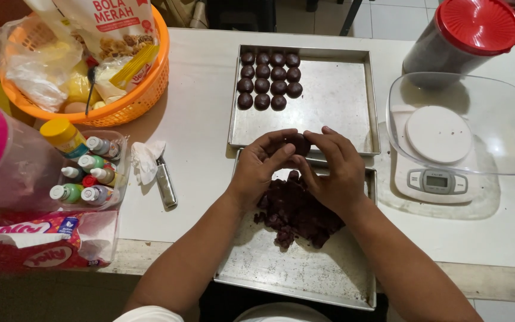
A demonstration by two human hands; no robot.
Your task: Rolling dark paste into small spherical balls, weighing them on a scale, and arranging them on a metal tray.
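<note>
From the head camera, the left hand point(261, 169) and right hand point(336, 169) meet over the seam between two metal trays, fingers cupped together around a dark chocolate dough ball point(297, 143). On the far tray point(335, 101), fifteen finished balls point(269, 79) sit in neat rows at its far-left corner, most of its surface bare. On the near tray point(305, 271), a sizeable lump of dark dough point(296, 213) remains unshaped, so much is left.

- I see two trays point(335, 95) of dull brushed metal, scuffed.
- Dough heap point(296, 214) looks matt, crumbly; rolled balls point(269, 80) smoother.
- Basket point(132, 101) at the desk's far left corner: glossy orange plastic.
- Scale bowl point(508, 113): clear smooth plastic.
</note>
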